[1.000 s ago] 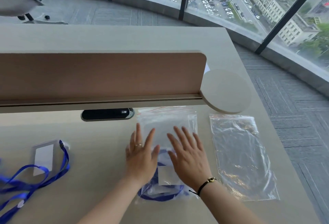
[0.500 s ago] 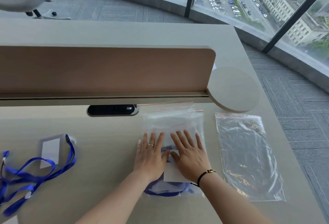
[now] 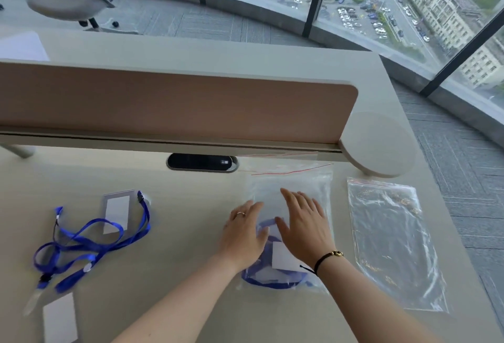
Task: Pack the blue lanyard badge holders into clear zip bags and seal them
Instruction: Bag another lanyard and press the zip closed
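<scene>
left hand (image 3: 242,236) flat, fingers spread, gripping nothing | right hand (image 3: 305,225) flat likewise | both pressing on filled zip bag (image 3: 293,184) mid desk (image 3: 177,274) | empty zip bag (image 3: 392,244) to its right | loose badge holders (image 3: 116,214) at left

both hands (image 3: 275,233) press flat on a filled zip bag (image 3: 293,187).

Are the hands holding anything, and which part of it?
Nothing is gripped. The left hand and right hand lie flat, palms down, on the middle of the filled zip bag, pressing it against the desk.
</scene>
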### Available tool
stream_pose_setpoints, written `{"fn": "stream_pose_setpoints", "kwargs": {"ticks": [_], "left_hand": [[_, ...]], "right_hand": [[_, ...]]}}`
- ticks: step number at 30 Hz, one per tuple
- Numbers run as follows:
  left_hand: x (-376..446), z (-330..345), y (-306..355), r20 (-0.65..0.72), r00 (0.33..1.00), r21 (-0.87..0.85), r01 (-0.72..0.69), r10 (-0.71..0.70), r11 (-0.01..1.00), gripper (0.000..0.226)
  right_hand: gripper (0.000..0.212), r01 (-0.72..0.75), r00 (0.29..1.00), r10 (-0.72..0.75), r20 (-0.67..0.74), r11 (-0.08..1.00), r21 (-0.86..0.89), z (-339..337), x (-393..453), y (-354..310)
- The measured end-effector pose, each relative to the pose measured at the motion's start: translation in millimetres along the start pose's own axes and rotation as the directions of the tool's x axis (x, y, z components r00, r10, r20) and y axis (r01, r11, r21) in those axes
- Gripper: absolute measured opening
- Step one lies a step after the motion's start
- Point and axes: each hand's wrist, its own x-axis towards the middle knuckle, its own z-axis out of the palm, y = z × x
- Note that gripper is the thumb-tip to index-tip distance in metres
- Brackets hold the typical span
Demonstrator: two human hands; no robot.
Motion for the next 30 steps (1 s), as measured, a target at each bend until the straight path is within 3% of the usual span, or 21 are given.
{"fn": "stream_pose_setpoints", "kwargs": {"ticks": [9, 15, 19, 26, 30], "left_hand": [[-53.7, -52.2, -62.1, -0.047, 0.995, -0.072, 0.084, -0.087, 0.994, 0.033], [-102.0, -91.5, -130.9, -0.119, 0.956, -0.207, 0.242, -0.27, 0.948, 0.027], [-138.6, -117.6, -192.2, -0.187, 0.911, -0.231, 0.322, -0.367, 0.918, 0.029], [-196.4, -132.0, -287.8, -0.21, 0.749, -0.306, 0.56, -0.628, 0.77, 0.014], [-216.3, -128.4, -315.7, -0.189, 0.752, -0.285, 0.573, -0.631, 0.768, 0.031]], "right_hand": [[0.037, -0.022, 0.997, 0.013, 0.07, 0.99, 0.137, 6.8, -5.8, -80.9], [0.028, 0.051, 0.991, -0.071, 0.113, 0.983, 0.177, 30.4, -6.5, -161.8], [0.031, 0.095, 0.968, -0.136, 0.211, 0.977, 0.192, 58.9, -7.3, -222.1], [0.046, 0.198, 0.884, -0.254, 0.393, 0.964, 0.179, 116.7, -12.8, -314.1], [0.051, 0.238, 0.864, -0.283, 0.416, 0.958, 0.159, 145.4, -14.6, -345.7]]}}
